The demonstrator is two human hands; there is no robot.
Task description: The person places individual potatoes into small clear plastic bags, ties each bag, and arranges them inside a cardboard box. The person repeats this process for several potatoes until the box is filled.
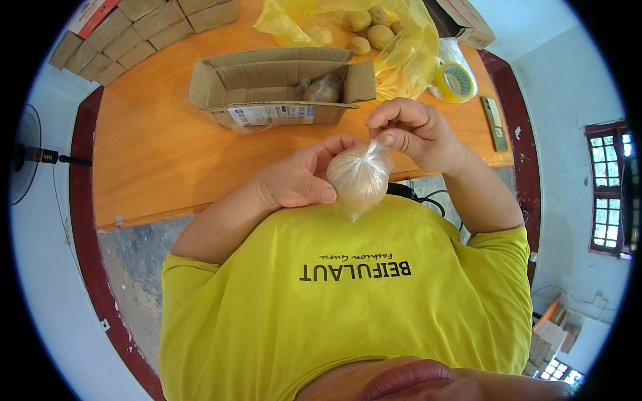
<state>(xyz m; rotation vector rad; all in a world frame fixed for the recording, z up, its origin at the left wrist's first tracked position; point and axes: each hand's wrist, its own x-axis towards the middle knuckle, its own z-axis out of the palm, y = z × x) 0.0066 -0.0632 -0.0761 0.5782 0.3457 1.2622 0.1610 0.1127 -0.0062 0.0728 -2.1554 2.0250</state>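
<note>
A round, pale potato-like item wrapped in a clear plastic bag (358, 178) is between my hands, close to my chest. My left hand (308, 175) cups it from the left, thumb in front. The fingertips of my right hand (414, 133) pinch the gathered neck of the bag at its top. Just beyond, an open cardboard box (210, 113) stands on the wooden table (150, 150); a plastic-wrapped round item (322, 90) lies at its right end. Behind it, a yellow plastic bag (414, 50) lies spread with several loose potatoes (380, 36) on it.
Stacked small cardboard boxes (135, 37) stand at the far left. Right of the yellow bag are a roll of tape (455, 82) on white plastic and a greenish phone-like object (495, 124). Another open box (469, 25) sits at the far right corner.
</note>
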